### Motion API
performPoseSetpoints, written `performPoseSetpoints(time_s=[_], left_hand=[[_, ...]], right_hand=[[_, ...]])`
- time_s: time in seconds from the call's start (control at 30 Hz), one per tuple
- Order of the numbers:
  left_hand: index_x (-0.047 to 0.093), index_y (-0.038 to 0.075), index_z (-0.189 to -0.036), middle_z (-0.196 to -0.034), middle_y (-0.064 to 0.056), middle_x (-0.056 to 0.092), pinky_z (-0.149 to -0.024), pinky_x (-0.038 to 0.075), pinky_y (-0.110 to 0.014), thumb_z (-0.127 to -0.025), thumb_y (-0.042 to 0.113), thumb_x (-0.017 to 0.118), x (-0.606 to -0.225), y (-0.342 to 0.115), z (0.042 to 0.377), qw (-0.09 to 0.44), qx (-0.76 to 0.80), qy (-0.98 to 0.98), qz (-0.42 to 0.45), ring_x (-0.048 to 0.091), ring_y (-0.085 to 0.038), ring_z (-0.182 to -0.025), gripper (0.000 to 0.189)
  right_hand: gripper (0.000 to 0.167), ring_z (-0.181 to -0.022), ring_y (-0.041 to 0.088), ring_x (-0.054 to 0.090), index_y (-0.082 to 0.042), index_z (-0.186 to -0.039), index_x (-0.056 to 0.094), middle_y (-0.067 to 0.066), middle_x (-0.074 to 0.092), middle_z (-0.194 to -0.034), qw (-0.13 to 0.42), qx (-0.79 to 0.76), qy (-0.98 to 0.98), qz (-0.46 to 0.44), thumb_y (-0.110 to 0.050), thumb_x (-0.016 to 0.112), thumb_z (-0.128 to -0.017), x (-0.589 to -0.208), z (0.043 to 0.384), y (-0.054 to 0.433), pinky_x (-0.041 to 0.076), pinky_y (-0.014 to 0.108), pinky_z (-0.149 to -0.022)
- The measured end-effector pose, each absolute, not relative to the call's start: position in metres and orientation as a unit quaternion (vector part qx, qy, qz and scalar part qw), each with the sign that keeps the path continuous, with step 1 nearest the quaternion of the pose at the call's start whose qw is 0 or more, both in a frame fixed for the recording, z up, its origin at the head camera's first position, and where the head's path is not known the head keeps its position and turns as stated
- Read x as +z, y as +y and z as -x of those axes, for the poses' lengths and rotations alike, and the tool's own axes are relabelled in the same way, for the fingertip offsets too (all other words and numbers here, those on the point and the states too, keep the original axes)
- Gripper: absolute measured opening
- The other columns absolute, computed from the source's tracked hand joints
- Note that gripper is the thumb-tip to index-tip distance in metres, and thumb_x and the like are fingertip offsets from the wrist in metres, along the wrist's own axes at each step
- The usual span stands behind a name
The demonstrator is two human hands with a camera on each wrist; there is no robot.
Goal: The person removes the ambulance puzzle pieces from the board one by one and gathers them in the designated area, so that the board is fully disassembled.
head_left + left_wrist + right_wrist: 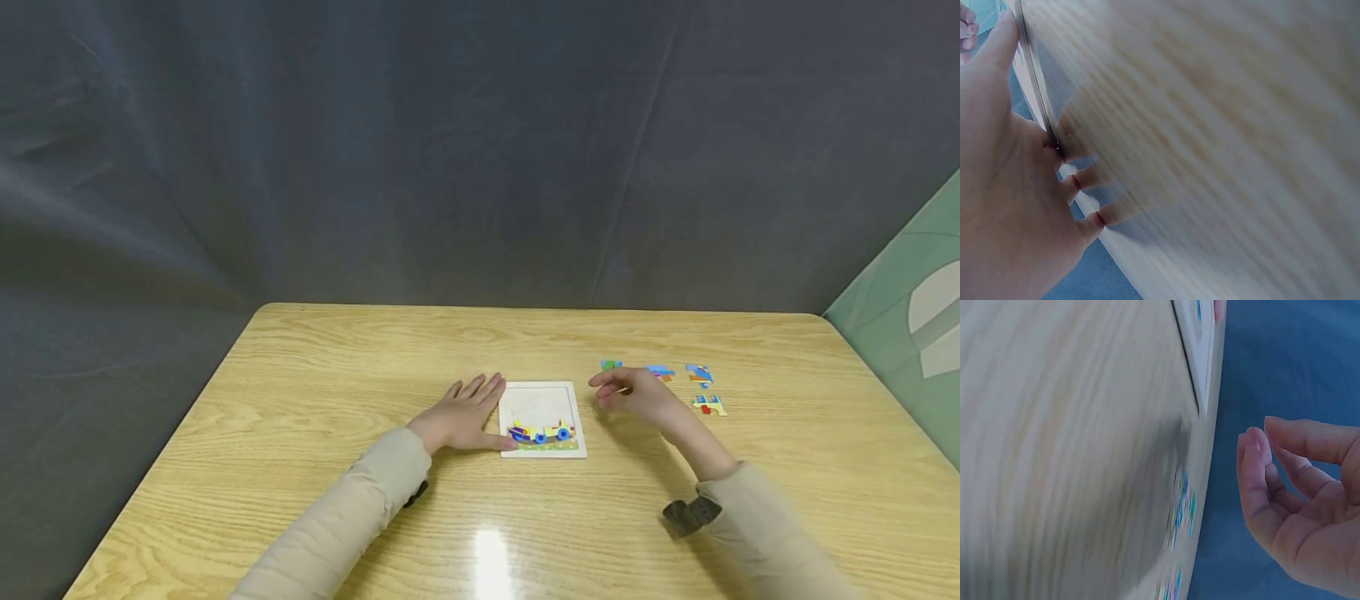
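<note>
Four puzzle pieces (699, 372) are lying right of the white frame (536, 404) on the tabletop (360, 379); the left hand (467, 421), fingers spread, is touching the frame; the empty right hand (641, 398) is hovering, loosely curled.

Both beige-sleeved forearms (337, 518) reach forward, slanting inward. The bare left hand (467, 419) lies palm down, fingers (491, 392) spread, thumb outstretched; the bare right hand (649, 399) hovers, fingers loosely curved towards the thumb.
</note>
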State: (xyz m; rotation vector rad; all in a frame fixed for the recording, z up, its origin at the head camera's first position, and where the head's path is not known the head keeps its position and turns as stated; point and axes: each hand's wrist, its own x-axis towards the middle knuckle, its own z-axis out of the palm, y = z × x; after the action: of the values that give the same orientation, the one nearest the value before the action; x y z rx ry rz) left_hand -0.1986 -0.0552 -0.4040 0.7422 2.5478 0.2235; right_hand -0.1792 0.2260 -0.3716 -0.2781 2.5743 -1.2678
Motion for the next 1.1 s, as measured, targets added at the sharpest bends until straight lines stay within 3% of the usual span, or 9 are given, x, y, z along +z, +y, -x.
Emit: performPoseSetpoints(time_s=[0.2,0.37,0.83,1.1], left_hand=[[-0.003,0.02,-0.155,-0.163,0.004,-0.006,-0.124,0.001,-0.045,-0.087,0.071,0.044,-0.405,-0.054,0.2,0.235,0.079,0.931,-0.267,-0.004,-0.018,-0.151,0.097],[-0.002,0.019,-0.155,-0.163,0.004,-0.005,-0.124,0.003,-0.045,-0.087,0.072,0.044,-0.407,-0.054,0.201,0.23,0.074,0.933,-0.266,-0.003,-0.019,-0.151,0.098],[-0.001,0.018,-0.156,-0.163,0.003,-0.004,-0.124,0.002,-0.046,-0.088,0.069,0.045,-0.407,-0.055,0.199,0.234,0.089,0.931,-0.267,-0.002,-0.02,-0.152,0.096],[0.0,0.019,-0.156,-0.163,0.004,-0.004,-0.124,0.003,-0.045,-0.087,0.07,0.044,-0.406,-0.055,0.199,0.23,0.076,0.933,-0.267,-0.002,-0.019,-0.152,0.096]], right_hand=[[0.025,-0.082,0.017,0.057,0.011,-0.111,0.061,0.018,0.063,-0.093,0.161,-0.458,0.867,0.117,0.006,0.058,-0.087,-0.376,0.176,0.192,0.048,0.021,-0.065],[0.023,-0.079,0.016,0.056,0.009,-0.11,0.062,0.016,0.062,-0.092,0.192,-0.467,0.854,0.127,0.007,0.058,-0.087,-0.384,0.175,0.172,0.049,0.022,-0.066],[0.026,-0.084,0.015,0.061,0.008,-0.107,0.063,0.017,0.066,-0.095,0.201,-0.431,0.859,0.193,0.012,0.061,-0.081,-0.396,0.178,0.147,0.054,0.024,-0.073],[0.029,-0.079,0.012,0.05,0.007,-0.106,0.063,0.011,0.061,-0.091,0.202,-0.394,0.872,0.208,0.011,0.064,-0.078,-0.393,0.176,0.141,0.044,0.017,-0.068]])
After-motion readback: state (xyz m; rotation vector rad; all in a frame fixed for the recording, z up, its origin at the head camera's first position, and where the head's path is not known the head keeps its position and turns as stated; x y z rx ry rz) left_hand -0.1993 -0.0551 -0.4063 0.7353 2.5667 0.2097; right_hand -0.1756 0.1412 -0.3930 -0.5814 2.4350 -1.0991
